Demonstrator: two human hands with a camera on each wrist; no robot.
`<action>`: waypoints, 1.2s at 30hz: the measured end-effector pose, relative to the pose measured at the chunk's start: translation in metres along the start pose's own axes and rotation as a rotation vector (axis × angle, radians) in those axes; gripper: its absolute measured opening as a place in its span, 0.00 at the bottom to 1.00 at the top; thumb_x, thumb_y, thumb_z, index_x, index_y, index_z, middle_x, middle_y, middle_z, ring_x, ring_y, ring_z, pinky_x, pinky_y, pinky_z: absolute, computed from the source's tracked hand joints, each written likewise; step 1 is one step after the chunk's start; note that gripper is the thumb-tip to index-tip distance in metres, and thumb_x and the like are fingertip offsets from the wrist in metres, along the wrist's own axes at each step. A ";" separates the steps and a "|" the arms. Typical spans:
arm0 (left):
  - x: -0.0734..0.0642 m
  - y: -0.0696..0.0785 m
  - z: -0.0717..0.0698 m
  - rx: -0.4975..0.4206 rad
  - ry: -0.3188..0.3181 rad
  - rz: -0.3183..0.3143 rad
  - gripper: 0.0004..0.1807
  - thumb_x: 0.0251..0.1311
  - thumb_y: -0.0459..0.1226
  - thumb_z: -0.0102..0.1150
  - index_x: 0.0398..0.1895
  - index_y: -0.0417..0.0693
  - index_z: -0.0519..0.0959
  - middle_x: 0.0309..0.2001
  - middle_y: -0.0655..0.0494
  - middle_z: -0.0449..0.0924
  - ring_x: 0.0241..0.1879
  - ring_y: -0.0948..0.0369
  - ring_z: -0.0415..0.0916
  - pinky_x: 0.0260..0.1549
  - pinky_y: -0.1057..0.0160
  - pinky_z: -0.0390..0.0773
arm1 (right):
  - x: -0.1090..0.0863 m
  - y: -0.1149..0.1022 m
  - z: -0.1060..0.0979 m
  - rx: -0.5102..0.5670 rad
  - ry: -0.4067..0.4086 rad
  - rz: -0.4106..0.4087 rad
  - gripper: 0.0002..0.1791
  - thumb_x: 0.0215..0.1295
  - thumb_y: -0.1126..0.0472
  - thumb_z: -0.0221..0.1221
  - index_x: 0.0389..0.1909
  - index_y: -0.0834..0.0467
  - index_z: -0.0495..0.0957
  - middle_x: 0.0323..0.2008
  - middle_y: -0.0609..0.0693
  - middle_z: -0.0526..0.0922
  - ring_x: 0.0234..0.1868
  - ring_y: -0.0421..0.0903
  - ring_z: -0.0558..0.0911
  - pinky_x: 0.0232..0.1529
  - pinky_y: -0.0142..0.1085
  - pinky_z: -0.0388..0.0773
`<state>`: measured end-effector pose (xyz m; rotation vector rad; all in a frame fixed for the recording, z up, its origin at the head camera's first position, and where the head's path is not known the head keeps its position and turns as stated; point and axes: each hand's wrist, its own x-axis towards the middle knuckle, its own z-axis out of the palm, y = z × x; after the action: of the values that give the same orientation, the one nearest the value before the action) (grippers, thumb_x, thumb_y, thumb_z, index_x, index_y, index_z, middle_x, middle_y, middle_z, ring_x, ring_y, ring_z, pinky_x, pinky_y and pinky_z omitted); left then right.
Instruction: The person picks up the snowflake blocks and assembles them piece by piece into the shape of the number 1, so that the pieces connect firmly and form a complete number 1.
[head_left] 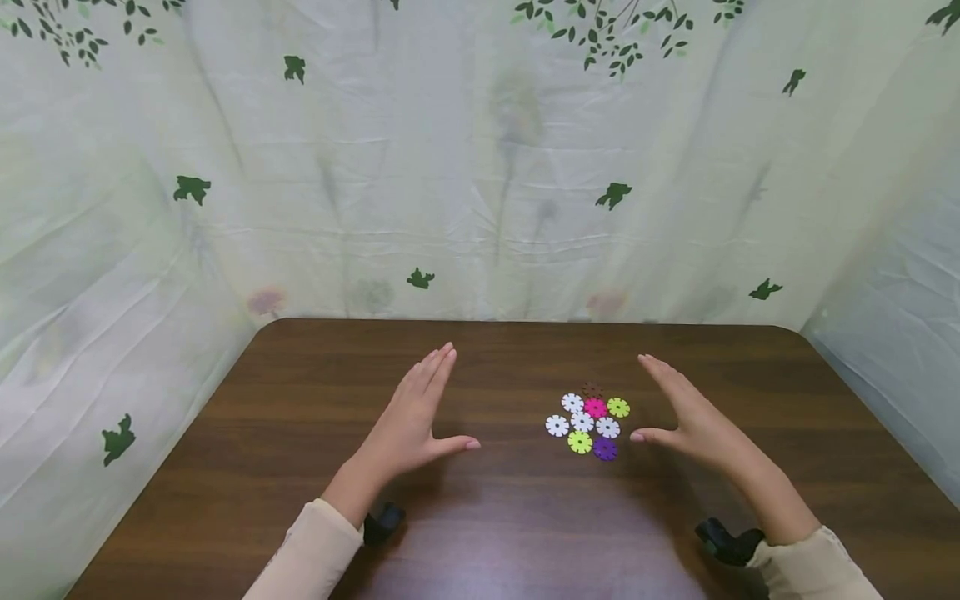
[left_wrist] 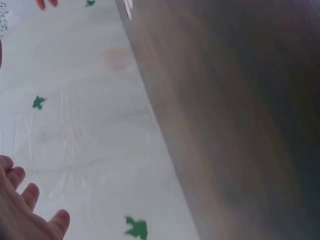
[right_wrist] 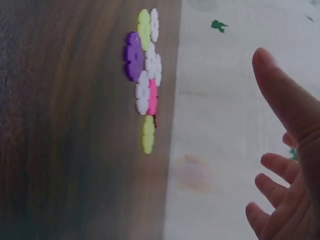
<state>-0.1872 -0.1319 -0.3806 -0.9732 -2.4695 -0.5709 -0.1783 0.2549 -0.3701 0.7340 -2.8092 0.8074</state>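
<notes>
A cluster of flat, notched plastic discs lies on the brown wooden table (head_left: 495, 492), right of centre. Several are white (head_left: 557, 426). Two are lime discs (head_left: 580, 442), one is a pink disc (head_left: 595, 407), one a purple disc (head_left: 605, 449). A brown disc (head_left: 592, 390) at the far side nearly blends with the wood. To the left of the cluster, my left hand (head_left: 408, 425) hovers with straight fingers and thumb spread, holding nothing. My right hand (head_left: 701, 425) is held likewise just right of the discs, its thumb nearest them, also holding nothing.
A pale cloth curtain (head_left: 450, 192) printed with green birds and leaves hangs behind the table and at both sides. Each wrist carries a black strap-on camera (head_left: 384, 523) below the cream sleeve (head_left: 307, 550). The table's far edge has rounded corners.
</notes>
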 end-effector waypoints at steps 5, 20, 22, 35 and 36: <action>0.008 0.013 0.014 -0.176 0.003 -0.054 0.59 0.41 0.60 0.63 0.70 0.49 0.41 0.69 0.55 0.43 0.66 0.56 0.42 0.60 0.52 0.49 | 0.003 0.008 0.009 0.020 -0.011 0.065 0.54 0.45 0.48 0.67 0.69 0.56 0.46 0.65 0.61 0.53 0.63 0.61 0.55 0.55 0.57 0.56; 0.018 0.033 0.054 -0.497 -0.005 -0.269 0.51 0.39 0.51 0.70 0.68 0.52 0.53 0.66 0.57 0.54 0.64 0.60 0.51 0.58 0.53 0.56 | 0.011 0.038 0.041 0.144 0.011 0.143 0.39 0.52 0.56 0.64 0.63 0.64 0.58 0.61 0.63 0.62 0.60 0.62 0.60 0.53 0.57 0.59; 0.018 0.034 0.059 -0.508 -0.022 -0.282 0.51 0.40 0.52 0.69 0.67 0.51 0.54 0.65 0.56 0.54 0.63 0.60 0.52 0.57 0.53 0.57 | 0.012 0.040 0.043 0.150 0.017 0.145 0.38 0.53 0.56 0.64 0.63 0.64 0.60 0.60 0.62 0.63 0.60 0.61 0.61 0.53 0.56 0.59; 0.019 0.034 0.091 -0.473 -0.147 -0.309 0.43 0.45 0.47 0.67 0.64 0.40 0.60 0.61 0.49 0.61 0.61 0.56 0.58 0.56 0.55 0.60 | 0.015 0.052 0.059 0.170 0.045 0.180 0.31 0.54 0.57 0.62 0.58 0.65 0.66 0.55 0.62 0.68 0.56 0.60 0.66 0.52 0.54 0.62; 0.019 0.034 0.093 -0.463 -0.155 -0.305 0.43 0.46 0.47 0.67 0.63 0.40 0.60 0.61 0.49 0.61 0.60 0.56 0.58 0.56 0.55 0.60 | 0.015 0.052 0.060 0.166 0.045 0.181 0.31 0.54 0.58 0.62 0.58 0.64 0.66 0.55 0.62 0.68 0.57 0.60 0.65 0.52 0.54 0.61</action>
<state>-0.1969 -0.0514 -0.4400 -0.8233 -2.7056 -1.2532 -0.2164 0.2555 -0.4414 0.4798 -2.8233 1.0828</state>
